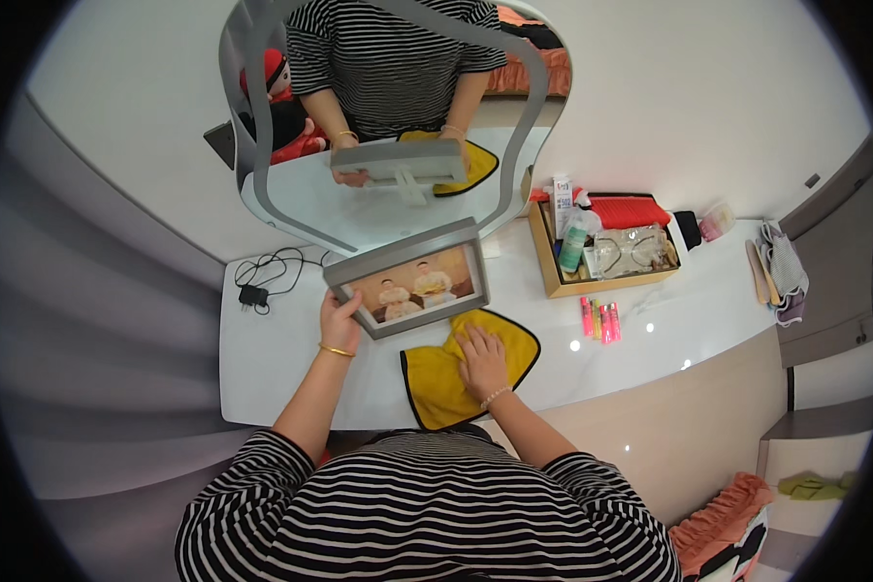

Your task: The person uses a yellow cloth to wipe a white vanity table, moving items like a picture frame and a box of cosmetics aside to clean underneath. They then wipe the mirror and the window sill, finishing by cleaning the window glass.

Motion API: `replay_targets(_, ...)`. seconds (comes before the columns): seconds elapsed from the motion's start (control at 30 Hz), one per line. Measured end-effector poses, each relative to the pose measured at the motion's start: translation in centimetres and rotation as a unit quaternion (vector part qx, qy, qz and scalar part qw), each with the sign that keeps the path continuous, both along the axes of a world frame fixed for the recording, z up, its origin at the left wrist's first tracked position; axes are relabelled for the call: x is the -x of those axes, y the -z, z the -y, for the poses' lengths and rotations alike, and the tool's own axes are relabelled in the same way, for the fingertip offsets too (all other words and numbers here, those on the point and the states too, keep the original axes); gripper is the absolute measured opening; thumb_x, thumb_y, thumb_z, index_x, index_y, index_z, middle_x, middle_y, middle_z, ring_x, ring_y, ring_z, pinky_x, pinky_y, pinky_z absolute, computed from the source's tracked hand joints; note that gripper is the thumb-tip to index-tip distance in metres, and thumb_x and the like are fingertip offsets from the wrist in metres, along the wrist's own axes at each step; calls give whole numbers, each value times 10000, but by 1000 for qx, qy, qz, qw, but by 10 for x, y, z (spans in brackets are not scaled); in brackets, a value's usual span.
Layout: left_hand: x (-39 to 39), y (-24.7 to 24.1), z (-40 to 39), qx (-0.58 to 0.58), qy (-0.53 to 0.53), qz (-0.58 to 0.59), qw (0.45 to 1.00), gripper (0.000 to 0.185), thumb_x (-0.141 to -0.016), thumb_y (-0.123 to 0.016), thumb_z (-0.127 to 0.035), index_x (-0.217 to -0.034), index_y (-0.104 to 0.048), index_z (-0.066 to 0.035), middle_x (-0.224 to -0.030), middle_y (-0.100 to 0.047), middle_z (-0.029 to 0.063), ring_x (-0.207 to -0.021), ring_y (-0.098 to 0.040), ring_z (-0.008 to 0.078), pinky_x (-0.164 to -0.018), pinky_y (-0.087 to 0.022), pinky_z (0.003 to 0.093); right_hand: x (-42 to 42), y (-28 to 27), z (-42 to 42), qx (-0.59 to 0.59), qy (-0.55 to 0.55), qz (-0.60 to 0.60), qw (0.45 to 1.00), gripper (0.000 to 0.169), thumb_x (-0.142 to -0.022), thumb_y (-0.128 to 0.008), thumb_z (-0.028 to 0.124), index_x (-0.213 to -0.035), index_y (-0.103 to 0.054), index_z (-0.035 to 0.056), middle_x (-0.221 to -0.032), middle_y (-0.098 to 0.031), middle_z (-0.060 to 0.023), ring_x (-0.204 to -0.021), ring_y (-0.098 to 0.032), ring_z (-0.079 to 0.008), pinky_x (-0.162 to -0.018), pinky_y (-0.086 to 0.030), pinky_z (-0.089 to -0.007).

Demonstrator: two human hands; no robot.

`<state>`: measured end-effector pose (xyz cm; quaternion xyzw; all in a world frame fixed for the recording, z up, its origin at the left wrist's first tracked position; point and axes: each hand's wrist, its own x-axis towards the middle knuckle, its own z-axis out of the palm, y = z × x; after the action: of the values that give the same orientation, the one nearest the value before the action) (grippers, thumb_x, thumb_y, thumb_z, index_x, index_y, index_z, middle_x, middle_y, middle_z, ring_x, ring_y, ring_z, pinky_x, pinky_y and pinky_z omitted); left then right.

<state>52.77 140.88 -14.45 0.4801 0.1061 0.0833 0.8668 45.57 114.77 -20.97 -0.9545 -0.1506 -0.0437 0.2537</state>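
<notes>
My left hand (342, 324) grips a grey picture frame (407, 331) by its lower left corner, thumb over the front edge. The frame is tilted, and its photo (411, 291) of two seated people faces me. Under my right hand (484, 360) a yellow cloth (436, 393) with black edging is bunched at the fingers and spread over the table's front. The cloth's upper part lies just below the frame's lower right corner. A mirror (400, 211) behind the frame reflects its back, with a light-coloured stand leg, and both arms.
A white table (291, 378) carries a cardboard box (596, 287) of mixed items, including glasses and a red item. Several small pink and yellow tubes (600, 320) lie before it. A black adapter (253, 295) with a cable sits left. Face masks (786, 262) hang near the right end. A curtain (116, 349) borders the left.
</notes>
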Motion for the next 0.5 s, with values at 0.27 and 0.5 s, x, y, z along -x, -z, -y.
replay_targets(0.27,1,-40,34,-148,30,51,987,279,-763,-636,40,-1006,-523,-34,-939,-573,25,-901,-535,122,-826,-413,247,6,-87,32,-630,235,-61,738,326,-957,-380,205,-1163,-464,-32,-1045,-571,-118,-926,-542,-156,-813,-440,-286)
replay_targets(0.5,33,-77,49,-307,66,106,944,342,-703,-663,83,-998,-532,-32,-924,-565,17,-866,-536,113,-775,-441,249,-24,-140,3,-361,99,96,922,410,-874,-439,42,-1282,-411,24,-1248,-516,-113,-1053,-525,-211,-1052,-264,-385)
